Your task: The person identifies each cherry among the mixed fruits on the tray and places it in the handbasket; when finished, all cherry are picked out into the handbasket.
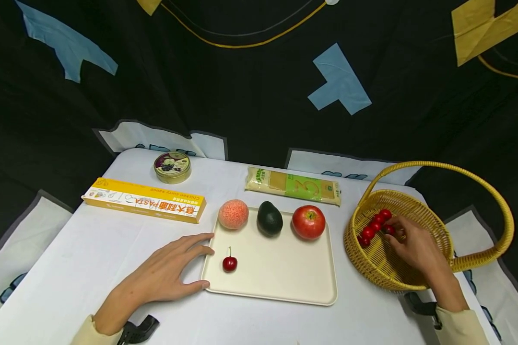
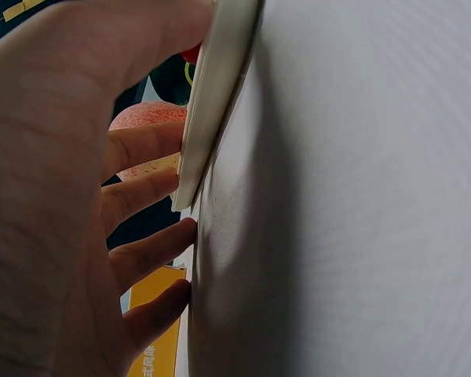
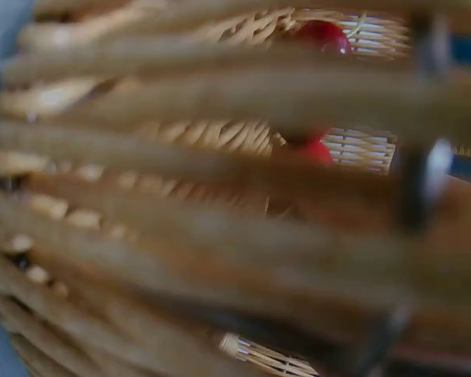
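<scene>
My left hand (image 1: 172,268) lies at the tray's left side, fingers spread, with fingertips and thumb touching the rim of the cream tray (image 1: 280,282). On that tray sit a dark red cherry (image 1: 229,264) with its stem up, a pink round fruit (image 1: 233,214), a dark green avocado (image 1: 269,219) and a red apple (image 1: 308,222). My right hand (image 1: 414,244) reaches into the wicker basket (image 1: 362,268), fingers and thumb curled around a dark cherry (image 1: 389,230). Several red cherries (image 1: 368,233) lie beside it. In the right wrist view, blurred basket weave (image 3: 180,236) hides most of the hand.
A yellow pasta box (image 1: 144,200) lies at the left, with a round tin (image 1: 172,167) behind it. A noodle packet (image 1: 293,186) lies behind the tray. The basket's tall handle (image 1: 507,215) arches to the right, beside my right forearm.
</scene>
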{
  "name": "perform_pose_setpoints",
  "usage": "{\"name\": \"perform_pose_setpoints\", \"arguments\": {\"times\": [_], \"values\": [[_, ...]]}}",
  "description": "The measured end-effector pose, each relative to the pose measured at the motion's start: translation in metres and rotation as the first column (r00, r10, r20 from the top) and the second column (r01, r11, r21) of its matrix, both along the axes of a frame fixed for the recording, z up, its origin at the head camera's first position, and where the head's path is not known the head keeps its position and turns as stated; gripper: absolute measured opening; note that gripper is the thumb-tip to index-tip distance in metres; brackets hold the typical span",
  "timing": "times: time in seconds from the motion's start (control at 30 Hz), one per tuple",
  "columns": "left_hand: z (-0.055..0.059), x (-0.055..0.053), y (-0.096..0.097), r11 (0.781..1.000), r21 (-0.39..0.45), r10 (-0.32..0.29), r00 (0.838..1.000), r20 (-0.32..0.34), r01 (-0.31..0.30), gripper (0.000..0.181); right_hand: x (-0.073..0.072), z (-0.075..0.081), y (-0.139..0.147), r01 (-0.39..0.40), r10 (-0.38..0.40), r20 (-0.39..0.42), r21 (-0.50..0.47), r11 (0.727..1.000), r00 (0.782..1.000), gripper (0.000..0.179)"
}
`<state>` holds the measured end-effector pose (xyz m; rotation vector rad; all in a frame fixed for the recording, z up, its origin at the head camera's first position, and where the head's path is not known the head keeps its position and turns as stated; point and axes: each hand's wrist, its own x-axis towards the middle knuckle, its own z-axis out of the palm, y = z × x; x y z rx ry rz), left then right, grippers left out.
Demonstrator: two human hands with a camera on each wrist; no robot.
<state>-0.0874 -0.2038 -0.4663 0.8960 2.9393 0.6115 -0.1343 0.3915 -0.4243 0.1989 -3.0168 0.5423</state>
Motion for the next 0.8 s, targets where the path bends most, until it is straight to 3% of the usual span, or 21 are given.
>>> {"name": "perform_pose_setpoints", "arguments": {"times": [0.63,0.8], "values": [[-0.0007,-0.0002,0.0002,1.000,-0.005,0.006,1.000,0.002,-0.006,0.057,-0.0043,-0.0011,0.0079,0.008,-0.010,0.092,0.023,1.000,0.996,0.041],[-0.0002,0.0001,0.0004,1.000,-0.004,0.009,1.000,0.002,-0.009,0.057,-0.0021,0.0016,0.0045,0.028,-0.031,0.080,0.036,0.999,0.996,0.044]]}}
